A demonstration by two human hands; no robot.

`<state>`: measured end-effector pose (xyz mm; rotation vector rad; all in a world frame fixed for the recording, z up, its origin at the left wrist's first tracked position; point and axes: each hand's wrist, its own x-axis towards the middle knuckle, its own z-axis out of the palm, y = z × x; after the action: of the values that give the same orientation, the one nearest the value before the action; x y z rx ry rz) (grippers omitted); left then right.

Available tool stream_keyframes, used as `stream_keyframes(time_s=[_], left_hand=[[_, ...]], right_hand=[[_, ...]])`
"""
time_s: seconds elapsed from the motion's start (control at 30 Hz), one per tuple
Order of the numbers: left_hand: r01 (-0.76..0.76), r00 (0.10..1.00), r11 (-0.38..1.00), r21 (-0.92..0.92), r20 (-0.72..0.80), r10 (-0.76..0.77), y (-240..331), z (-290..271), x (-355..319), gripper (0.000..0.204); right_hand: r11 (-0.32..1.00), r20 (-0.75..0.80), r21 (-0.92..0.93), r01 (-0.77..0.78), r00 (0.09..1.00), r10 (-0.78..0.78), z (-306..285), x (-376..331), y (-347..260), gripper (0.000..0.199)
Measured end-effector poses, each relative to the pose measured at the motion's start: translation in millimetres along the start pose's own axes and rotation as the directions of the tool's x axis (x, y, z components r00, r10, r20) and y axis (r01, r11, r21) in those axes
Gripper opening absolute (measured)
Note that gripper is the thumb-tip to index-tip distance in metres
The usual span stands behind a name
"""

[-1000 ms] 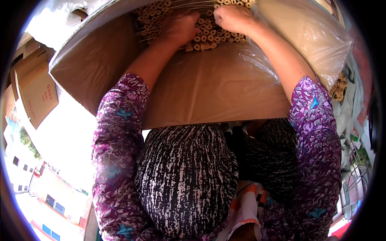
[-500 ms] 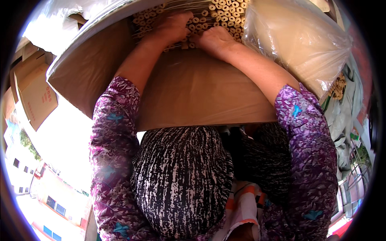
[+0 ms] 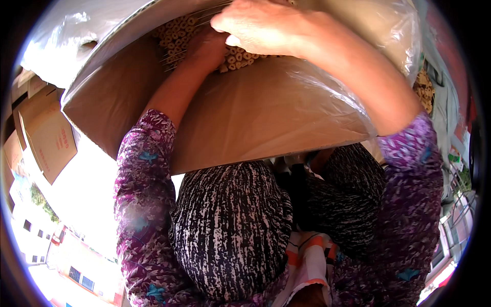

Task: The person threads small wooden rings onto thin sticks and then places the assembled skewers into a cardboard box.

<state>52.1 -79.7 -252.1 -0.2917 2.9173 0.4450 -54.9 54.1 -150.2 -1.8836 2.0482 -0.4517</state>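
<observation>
Carton: large brown cardboard box (image 3: 266, 117) resting across the person's lap, its near wall facing the camera and its open top tilted away toward the upper edge of the view.
Liner: clear plastic bag (image 3: 358, 56) lining the box, spilling over the right rim.
Contents: pale hollow tubes (image 3: 179, 30) packed on end, open mouths showing; thin rods lie among them at the left.
Axis: tube lengths run down into the box, away from the fingers.
Left hand (image 3: 207, 48): buried in the tubes, touching them; fingers hidden, so I cannot tell whether they are curled or slack.
Right hand (image 3: 261, 25): lies over the tubes, fingers curled, tips pressing on the near row; cannot tell if anything is gripped.
Nearer: both are on the tubes; left sits deeper.
Surroundings: flattened cartons (image 3: 46, 133) stacked at left; bright ground below.
</observation>
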Motion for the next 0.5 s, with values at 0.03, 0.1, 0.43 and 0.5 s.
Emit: stream_keyframes(time_s=[0.03, 0.1, 0.43, 0.5], left_hand=[[-0.073, 0.982, 0.990, -0.118, -0.184, 0.050, -7, 3, -11, 0.032], [0.045, 0.998, 0.994, -0.101, 0.043, -0.041, -13, 3, -2, 0.029], [0.037, 0.982, 0.991, 0.132, 0.180, -0.061, -25, -25, -5, 0.055], [0.040, 0.983, 0.994, 0.105, 0.173, -0.058, -25, -25, -1, 0.056]], right_hand=[[0.996, 0.002, -0.087, 0.011, 1.000, -0.011, -21, -2, -15, 0.011], [0.997, -0.025, 0.001, 0.074, 0.997, -0.074, -75, -19, -37, 0.008], [0.708, -0.534, 0.702, -0.076, 0.600, 0.595, -91, -235, -8, 0.020], [0.597, -0.480, 0.799, -0.078, 0.514, 0.711, -60, -266, 14, 0.020]])
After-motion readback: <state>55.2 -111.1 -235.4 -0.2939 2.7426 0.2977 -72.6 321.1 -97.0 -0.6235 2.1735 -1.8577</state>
